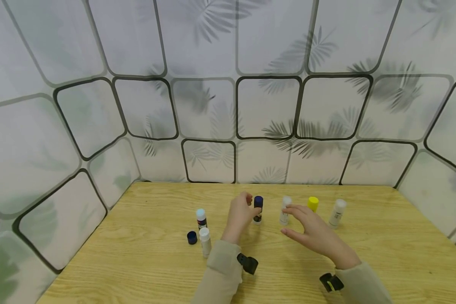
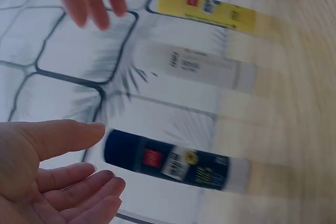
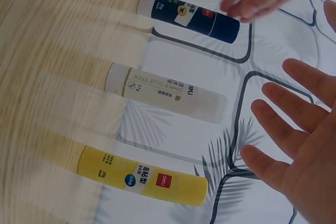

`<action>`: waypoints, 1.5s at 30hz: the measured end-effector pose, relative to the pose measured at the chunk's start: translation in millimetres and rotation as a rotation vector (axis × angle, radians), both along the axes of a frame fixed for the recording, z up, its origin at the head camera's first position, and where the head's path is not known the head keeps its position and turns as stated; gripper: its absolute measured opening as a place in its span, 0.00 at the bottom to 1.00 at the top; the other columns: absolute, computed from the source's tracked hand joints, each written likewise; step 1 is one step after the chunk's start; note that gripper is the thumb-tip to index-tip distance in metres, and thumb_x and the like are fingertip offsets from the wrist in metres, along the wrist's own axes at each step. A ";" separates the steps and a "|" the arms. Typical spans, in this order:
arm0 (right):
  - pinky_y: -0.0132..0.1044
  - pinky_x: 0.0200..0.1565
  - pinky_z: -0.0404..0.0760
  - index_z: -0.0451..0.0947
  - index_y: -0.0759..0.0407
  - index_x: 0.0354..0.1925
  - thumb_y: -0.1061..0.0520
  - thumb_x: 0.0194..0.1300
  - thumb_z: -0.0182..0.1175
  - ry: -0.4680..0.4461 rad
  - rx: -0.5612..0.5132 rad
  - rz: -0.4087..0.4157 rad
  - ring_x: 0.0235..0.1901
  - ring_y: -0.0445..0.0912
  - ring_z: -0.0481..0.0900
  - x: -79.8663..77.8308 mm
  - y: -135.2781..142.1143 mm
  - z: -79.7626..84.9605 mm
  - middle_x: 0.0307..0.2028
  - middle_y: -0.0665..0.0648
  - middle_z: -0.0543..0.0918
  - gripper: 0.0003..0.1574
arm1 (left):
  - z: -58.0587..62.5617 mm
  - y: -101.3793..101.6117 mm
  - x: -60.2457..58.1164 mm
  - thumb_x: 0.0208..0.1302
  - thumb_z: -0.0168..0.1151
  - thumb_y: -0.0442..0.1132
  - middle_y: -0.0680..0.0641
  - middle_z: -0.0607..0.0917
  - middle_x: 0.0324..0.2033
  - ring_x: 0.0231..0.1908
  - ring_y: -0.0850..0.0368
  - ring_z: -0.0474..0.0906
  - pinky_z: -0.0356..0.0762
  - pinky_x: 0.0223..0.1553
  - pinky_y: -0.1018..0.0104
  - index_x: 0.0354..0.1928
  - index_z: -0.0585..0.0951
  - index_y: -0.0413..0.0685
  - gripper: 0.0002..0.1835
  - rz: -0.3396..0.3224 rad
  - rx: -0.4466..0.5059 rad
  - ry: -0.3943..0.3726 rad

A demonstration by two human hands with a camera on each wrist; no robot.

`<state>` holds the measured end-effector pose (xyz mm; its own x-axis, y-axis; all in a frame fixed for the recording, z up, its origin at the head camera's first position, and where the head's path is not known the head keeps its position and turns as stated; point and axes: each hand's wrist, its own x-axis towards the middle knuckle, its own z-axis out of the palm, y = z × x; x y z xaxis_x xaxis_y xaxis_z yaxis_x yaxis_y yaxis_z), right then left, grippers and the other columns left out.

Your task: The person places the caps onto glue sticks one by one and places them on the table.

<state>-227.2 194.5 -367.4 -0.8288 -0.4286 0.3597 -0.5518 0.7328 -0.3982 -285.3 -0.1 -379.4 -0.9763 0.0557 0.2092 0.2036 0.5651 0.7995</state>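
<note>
Beside the upright navy glue stick [image 1: 258,202] is my left hand [image 1: 238,216], fingers loosely bent and holding nothing. The left wrist view shows a small gap between thumb and the navy cap. My right hand [image 1: 317,232] hovers, fingers spread and grasping nothing, near a standing white glue stick [image 3: 165,93]. Its fingers partly hide that stick and the yellow glue stick [image 3: 143,176] in the head view; the right wrist view shows them apart from both. A second white glue stick [image 1: 338,213] stands at the right end of the row.
Left of my left arm stand a glue stick with a pale blue top [image 1: 201,216] and another white one [image 1: 205,242]. A loose dark blue cap [image 1: 191,237] sits beside them. The wooden table [image 1: 144,261] meets a patterned curtain-like backdrop [image 1: 209,162] at its back edge.
</note>
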 end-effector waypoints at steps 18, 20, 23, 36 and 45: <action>0.54 0.49 0.66 0.70 0.61 0.53 0.45 0.56 0.60 0.062 -0.009 0.027 0.54 0.57 0.66 1.3 1.7 1.0 0.54 0.63 0.69 0.31 | 45.7 -9.9 48.2 0.51 0.66 0.38 0.45 0.77 0.43 0.45 0.51 0.72 0.71 0.44 0.60 0.48 0.74 0.38 0.22 -0.241 -0.110 0.146; 0.54 0.49 0.66 0.70 0.61 0.53 0.45 0.56 0.60 0.062 -0.011 0.026 0.54 0.57 0.66 1.1 1.4 1.2 0.54 0.63 0.69 0.31 | 47.9 -17.2 54.7 0.51 0.66 0.39 0.45 0.77 0.43 0.45 0.51 0.72 0.71 0.44 0.60 0.48 0.73 0.39 0.22 -0.286 -0.110 0.136; 0.54 0.49 0.66 0.70 0.61 0.53 0.45 0.56 0.60 0.056 -0.008 0.025 0.54 0.57 0.65 0.9 1.0 1.8 0.54 0.63 0.69 0.31 | 48.7 -29.5 63.8 0.52 0.65 0.40 0.46 0.77 0.44 0.46 0.51 0.72 0.71 0.44 0.59 0.49 0.73 0.40 0.22 -0.314 -0.132 0.132; 0.54 0.50 0.65 0.70 0.62 0.53 0.45 0.56 0.59 0.046 0.016 0.024 0.54 0.58 0.65 1.6 0.9 1.1 0.54 0.64 0.68 0.31 | 41.8 -92.0 72.8 0.52 0.65 0.38 0.43 0.76 0.46 0.48 0.49 0.71 0.69 0.47 0.55 0.49 0.73 0.40 0.22 -0.348 -0.235 0.104; 0.54 0.50 0.66 0.70 0.63 0.53 0.46 0.56 0.60 0.056 0.012 0.032 0.53 0.58 0.65 1.3 -0.7 0.1 0.53 0.64 0.69 0.31 | 44.9 -121.9 63.4 0.50 0.66 0.35 0.41 0.76 0.44 0.46 0.46 0.71 0.70 0.44 0.54 0.47 0.73 0.36 0.22 -0.380 -0.336 -0.027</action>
<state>-226.0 193.8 -367.3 -0.7931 -0.4594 0.3998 -0.5965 0.7187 -0.3573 -221.9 -122.0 -334.6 -0.8787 0.4681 0.0935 0.4265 0.6821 0.5939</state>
